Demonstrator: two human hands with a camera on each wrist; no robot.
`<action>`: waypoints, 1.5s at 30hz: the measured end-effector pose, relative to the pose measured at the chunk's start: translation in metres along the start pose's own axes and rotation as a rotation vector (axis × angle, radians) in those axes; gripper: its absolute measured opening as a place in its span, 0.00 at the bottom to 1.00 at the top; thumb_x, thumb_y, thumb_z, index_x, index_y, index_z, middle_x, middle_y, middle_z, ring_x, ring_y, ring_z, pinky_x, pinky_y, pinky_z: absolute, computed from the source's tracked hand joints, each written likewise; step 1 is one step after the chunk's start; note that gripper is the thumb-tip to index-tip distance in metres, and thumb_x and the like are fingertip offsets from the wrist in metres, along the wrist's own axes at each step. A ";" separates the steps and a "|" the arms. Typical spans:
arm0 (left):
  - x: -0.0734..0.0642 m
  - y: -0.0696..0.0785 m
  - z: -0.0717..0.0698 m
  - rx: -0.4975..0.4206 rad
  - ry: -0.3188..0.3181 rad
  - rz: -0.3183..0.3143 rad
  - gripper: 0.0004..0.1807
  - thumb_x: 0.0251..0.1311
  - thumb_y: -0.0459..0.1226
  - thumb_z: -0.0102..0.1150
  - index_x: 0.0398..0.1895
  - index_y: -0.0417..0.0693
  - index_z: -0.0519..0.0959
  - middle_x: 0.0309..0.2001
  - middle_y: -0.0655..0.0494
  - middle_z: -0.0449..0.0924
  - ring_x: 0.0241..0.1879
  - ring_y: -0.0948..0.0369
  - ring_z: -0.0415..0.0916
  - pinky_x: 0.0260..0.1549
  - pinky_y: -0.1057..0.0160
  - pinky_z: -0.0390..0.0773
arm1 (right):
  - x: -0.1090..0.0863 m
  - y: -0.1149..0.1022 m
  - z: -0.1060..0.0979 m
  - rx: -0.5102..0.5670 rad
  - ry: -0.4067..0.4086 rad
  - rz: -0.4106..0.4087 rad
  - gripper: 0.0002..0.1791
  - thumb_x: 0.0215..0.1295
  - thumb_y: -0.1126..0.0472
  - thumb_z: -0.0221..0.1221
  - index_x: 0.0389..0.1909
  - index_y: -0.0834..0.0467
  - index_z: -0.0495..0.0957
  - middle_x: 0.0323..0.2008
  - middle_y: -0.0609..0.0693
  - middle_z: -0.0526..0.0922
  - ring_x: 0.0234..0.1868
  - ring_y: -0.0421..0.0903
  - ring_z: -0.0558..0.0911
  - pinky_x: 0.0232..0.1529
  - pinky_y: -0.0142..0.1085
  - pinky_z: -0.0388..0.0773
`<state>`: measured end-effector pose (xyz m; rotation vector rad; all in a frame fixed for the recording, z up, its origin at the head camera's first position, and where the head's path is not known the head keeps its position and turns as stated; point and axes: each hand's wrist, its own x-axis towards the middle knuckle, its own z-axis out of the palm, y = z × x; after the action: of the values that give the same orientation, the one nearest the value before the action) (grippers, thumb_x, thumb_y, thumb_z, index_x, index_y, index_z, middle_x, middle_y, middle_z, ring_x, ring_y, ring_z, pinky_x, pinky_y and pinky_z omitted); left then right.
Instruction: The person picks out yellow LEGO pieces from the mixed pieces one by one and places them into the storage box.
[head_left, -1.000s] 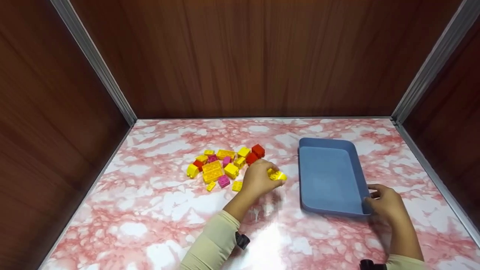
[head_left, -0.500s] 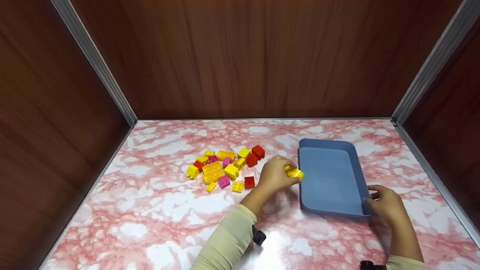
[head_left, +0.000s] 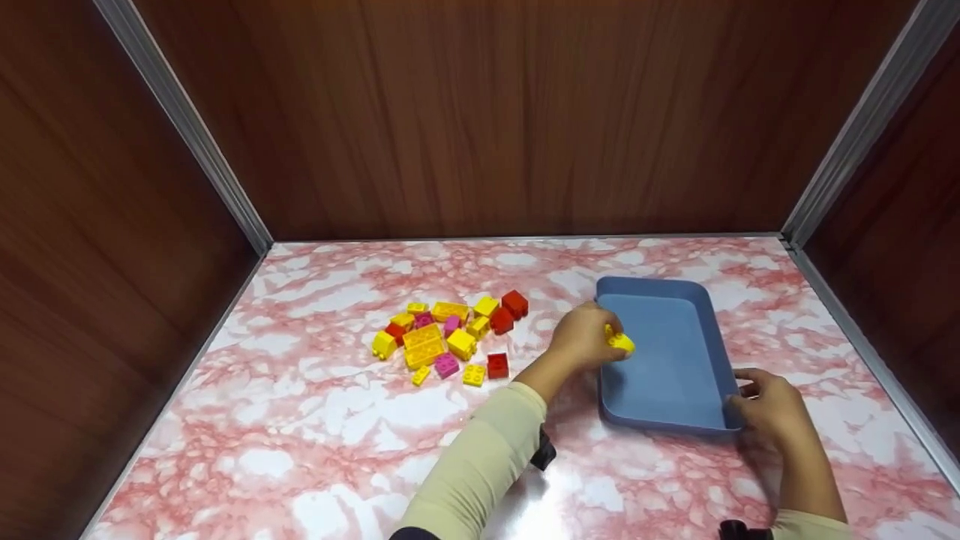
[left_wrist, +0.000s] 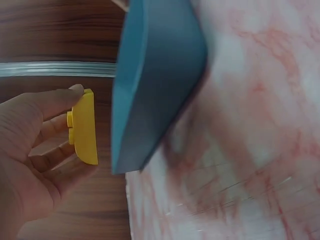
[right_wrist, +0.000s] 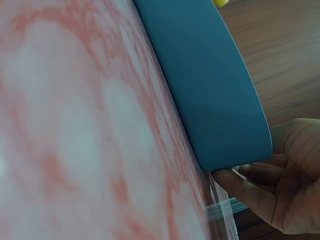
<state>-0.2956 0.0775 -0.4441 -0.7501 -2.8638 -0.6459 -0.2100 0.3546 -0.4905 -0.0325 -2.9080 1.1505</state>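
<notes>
My left hand point(head_left: 587, 337) pinches a yellow toy building brick point(head_left: 620, 342) above the left rim of a blue-grey tray point(head_left: 660, 360). In the left wrist view the brick point(left_wrist: 86, 128) shows a rounded end and studs, held between thumb and fingertips beside the tray wall point(left_wrist: 165, 85). At the tray's near right corner, my right hand point(head_left: 772, 405) grips the rim. The right wrist view has the thumb inside and fingers outside the tray's wall point(right_wrist: 215, 95). No bricks lie in the visible part of the tray.
Left of the tray is a loose group of yellow, red and magenta bricks, among them a magenta brick point(head_left: 446, 365) and a red brick point(head_left: 497, 365). Wood-grain panels point(head_left: 525, 120) enclose the marbled table point(head_left: 300, 435) at the back and sides.
My left hand has carried the yellow brick rightward from beside the pile to over the tray's left rim. The right hand and tray have stayed in place.
</notes>
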 end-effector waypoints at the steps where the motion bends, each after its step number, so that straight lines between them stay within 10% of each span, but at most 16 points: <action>1: 0.001 0.001 0.003 0.014 -0.011 0.019 0.18 0.45 0.51 0.75 0.38 0.54 0.88 0.37 0.60 0.80 0.36 0.65 0.74 0.35 0.71 0.72 | 0.000 0.000 0.000 0.001 -0.002 0.000 0.27 0.59 0.69 0.58 0.58 0.77 0.67 0.42 0.76 0.78 0.42 0.66 0.80 0.37 0.49 0.79; 19: 0.008 0.029 0.040 0.244 -0.207 0.178 0.14 0.45 0.51 0.74 0.30 0.55 0.83 0.29 0.63 0.73 0.29 0.66 0.71 0.25 0.69 0.72 | -0.001 0.001 0.002 -0.001 -0.008 0.009 0.27 0.60 0.70 0.58 0.58 0.78 0.66 0.42 0.76 0.78 0.44 0.68 0.80 0.33 0.44 0.79; 45: 0.011 0.034 0.050 0.293 -0.251 0.233 0.14 0.48 0.47 0.74 0.37 0.54 0.85 0.33 0.62 0.76 0.33 0.66 0.73 0.33 0.72 0.74 | 0.000 -0.001 0.000 -0.026 -0.009 0.014 0.27 0.61 0.68 0.59 0.59 0.76 0.67 0.44 0.77 0.77 0.45 0.69 0.79 0.37 0.49 0.78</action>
<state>-0.2886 0.1310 -0.4738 -1.1585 -2.9241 -0.1038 -0.2103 0.3541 -0.4902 -0.0476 -2.9353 1.1172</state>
